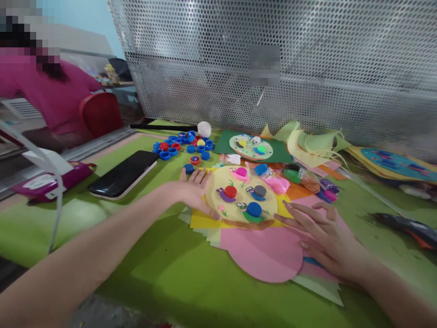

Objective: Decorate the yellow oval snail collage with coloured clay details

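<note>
A round cream-coloured craft disc [235, 182] lies on a yellow sheet [201, 220] in front of me. Several snails with bottle-cap shells are on it, among them a red cap [230, 192], a grey cap [260, 191] and a blue cap [254, 209]. My left hand [194, 193] rests at the disc's left edge, fingers spread, fingertips close to a loose blue cap [188, 169]. On the other side, my right hand [324, 237] is open above pink paper, its index fingertip at the disc's lower right edge. A pink paper circle [268, 259] lies below the disc.
Loose bottle caps [174, 146] are heaped at the back left, near a black phone [125, 174] and purple pouch [64, 182]. Bagged clay [278, 182] sits behind the disc. A glue gun [406, 228] lies right. A perforated metal panel [211, 59] stands behind; a person in pink [51, 95] sits left.
</note>
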### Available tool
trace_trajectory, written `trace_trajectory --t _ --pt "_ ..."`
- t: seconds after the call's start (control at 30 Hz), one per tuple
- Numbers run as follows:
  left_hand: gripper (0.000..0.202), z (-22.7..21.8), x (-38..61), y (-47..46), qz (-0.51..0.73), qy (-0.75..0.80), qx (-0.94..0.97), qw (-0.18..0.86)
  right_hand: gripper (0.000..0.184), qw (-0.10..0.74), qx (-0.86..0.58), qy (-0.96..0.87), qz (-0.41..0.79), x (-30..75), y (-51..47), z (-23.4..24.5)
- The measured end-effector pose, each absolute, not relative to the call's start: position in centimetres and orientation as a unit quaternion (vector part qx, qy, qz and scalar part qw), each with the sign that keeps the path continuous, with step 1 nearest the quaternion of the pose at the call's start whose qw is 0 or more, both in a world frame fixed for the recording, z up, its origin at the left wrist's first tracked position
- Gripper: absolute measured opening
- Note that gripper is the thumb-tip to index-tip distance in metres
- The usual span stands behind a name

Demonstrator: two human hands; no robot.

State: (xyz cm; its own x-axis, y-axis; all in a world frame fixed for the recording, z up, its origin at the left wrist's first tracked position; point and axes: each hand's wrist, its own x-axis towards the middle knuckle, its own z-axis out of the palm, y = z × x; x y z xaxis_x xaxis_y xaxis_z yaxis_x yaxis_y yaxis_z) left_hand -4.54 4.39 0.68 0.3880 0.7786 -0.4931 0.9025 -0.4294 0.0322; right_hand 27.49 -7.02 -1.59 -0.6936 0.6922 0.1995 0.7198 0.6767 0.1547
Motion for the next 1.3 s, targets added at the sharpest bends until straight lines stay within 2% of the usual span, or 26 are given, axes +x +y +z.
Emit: trace_trajectory --t 0.2,0.7,0.9,1.0,1.2,1.3 --pt "0.131 0.9 -4.5 4.4 -0.204 0.513 0.819 0.155 0.064 0.024 -0.35 -0.931 -0.098 27.4 -6.8 -1.6" --pt "0.132 0.8 -4.5 4.5 -0.201 0.515 0.819 0.153 0.061 0.04 -0.399 -0.91 -0.106 27.7 -6.7 -1.8" --pt "0.132 0.8 -4.5 4.4 -0.205 0.509 0.822 0.151 0.063 0.015 -0.376 -0.923 -0.082 27.8 -6.8 -1.8" --pt "0.132 0.9 -4.5 4.4 -0.205 0.511 0.82 0.154 0.062 0.038 -0.404 -0.909 -0.099 27.7 -6.8 -1.7" --pt "0.13 1.1 -4.3 4.3 -0.21 0.509 0.821 0.154 0.065 0.036 -0.322 -0.944 -0.07 26.7 -6.9 -1.5" --pt "0.131 1.0 -4.3 4.3 -0.21 0.506 0.823 0.151 0.063 0.04 -0.329 -0.94 -0.082 26.3 -7.0 -1.4"
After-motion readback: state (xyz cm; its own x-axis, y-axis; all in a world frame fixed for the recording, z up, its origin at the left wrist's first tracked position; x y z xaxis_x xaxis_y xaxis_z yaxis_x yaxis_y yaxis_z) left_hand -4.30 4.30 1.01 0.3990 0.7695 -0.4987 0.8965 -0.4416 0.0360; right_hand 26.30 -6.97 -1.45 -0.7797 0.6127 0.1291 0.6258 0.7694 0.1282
